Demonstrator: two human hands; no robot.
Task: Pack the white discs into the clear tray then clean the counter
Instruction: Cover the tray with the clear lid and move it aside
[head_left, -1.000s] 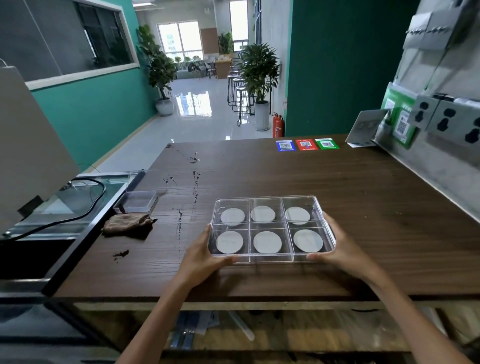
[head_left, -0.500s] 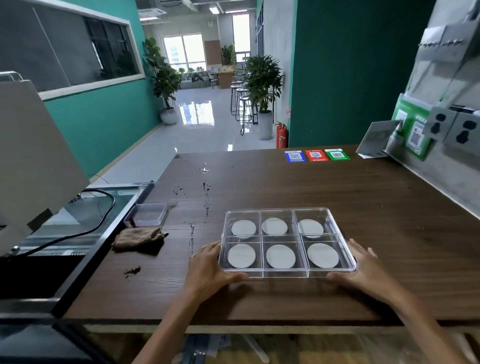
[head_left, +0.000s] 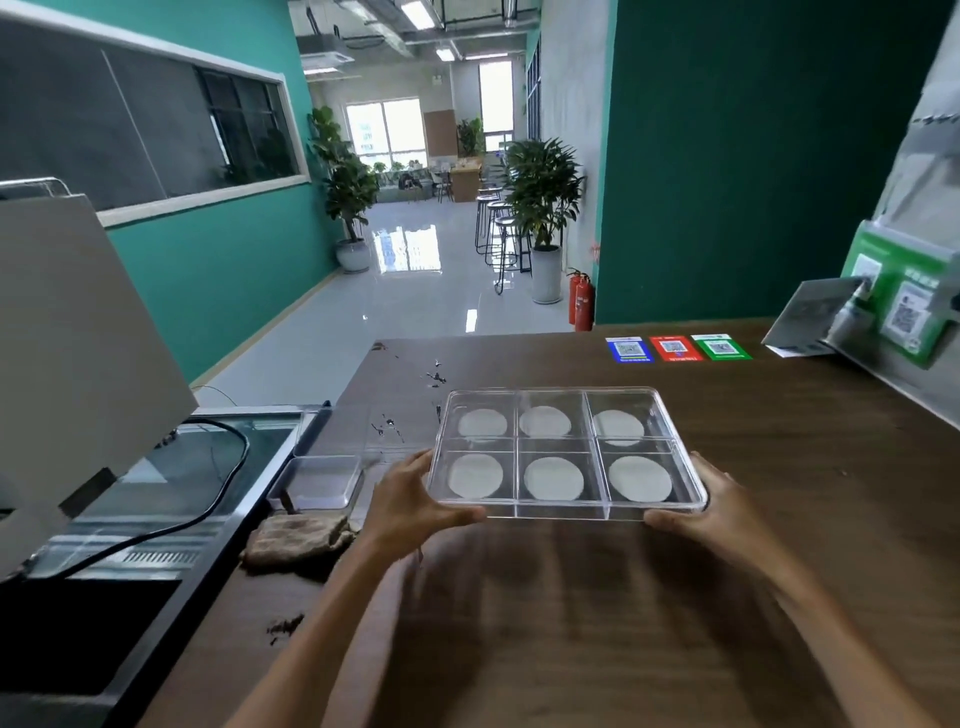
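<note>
Above the brown wooden counter (head_left: 727, 597), both hands — left hand (head_left: 415, 506), right hand (head_left: 711, 512) — pinched the clear six-compartment plastic tray (head_left: 567, 512) by its ends, one round white disc (head_left: 554, 478) filling each cell. Packing looked done; dark spills (head_left: 435, 375) and the brown rag (head_left: 296, 538) awaited — wiping remained.

Open counter (head_left: 779, 467) to our right of the clear tray (head_left: 566, 512), brown rag (head_left: 298, 540) and small clear container (head_left: 317, 480) crowding our left, stains (head_left: 436, 376) beyond
</note>
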